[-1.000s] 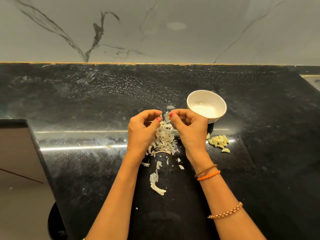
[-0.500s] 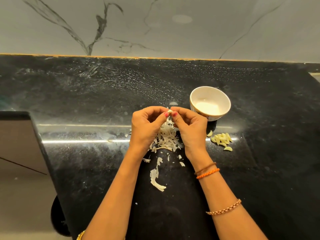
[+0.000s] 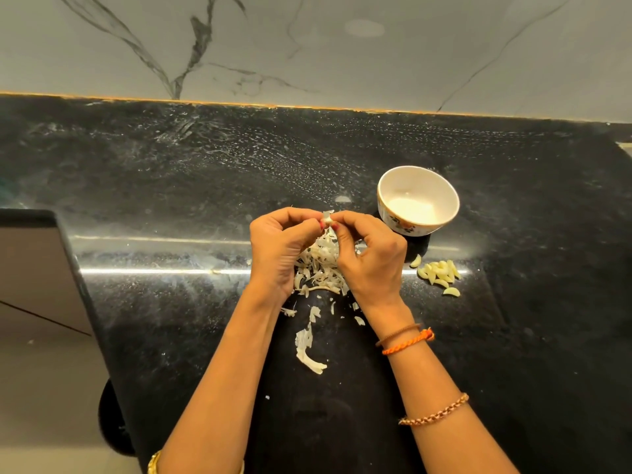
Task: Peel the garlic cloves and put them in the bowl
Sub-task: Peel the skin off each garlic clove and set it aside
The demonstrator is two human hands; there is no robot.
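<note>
A small garlic clove (image 3: pixel 327 220) is pinched between the fingertips of my left hand (image 3: pixel 278 251) and my right hand (image 3: pixel 371 260), held just above a heap of white garlic skins (image 3: pixel 319 268) on the black counter. A white bowl (image 3: pixel 418 199) with a flower pattern stands to the right of my hands and looks empty. Several peeled cloves (image 3: pixel 439 273) lie in a small pile on the counter in front of the bowl, right of my right hand.
A larger strip of skin (image 3: pixel 307 347) and small scraps lie between my forearms. The counter (image 3: pixel 171 186) meets a marble wall (image 3: pixel 307 46) at the back. The counter's left edge (image 3: pixel 73 268) drops to the floor.
Both hands have drawn closer together and lifted slightly, fingertips now meeting on the clove. The camera view has shifted a little; the bowl and peeled cloves stay in place.
</note>
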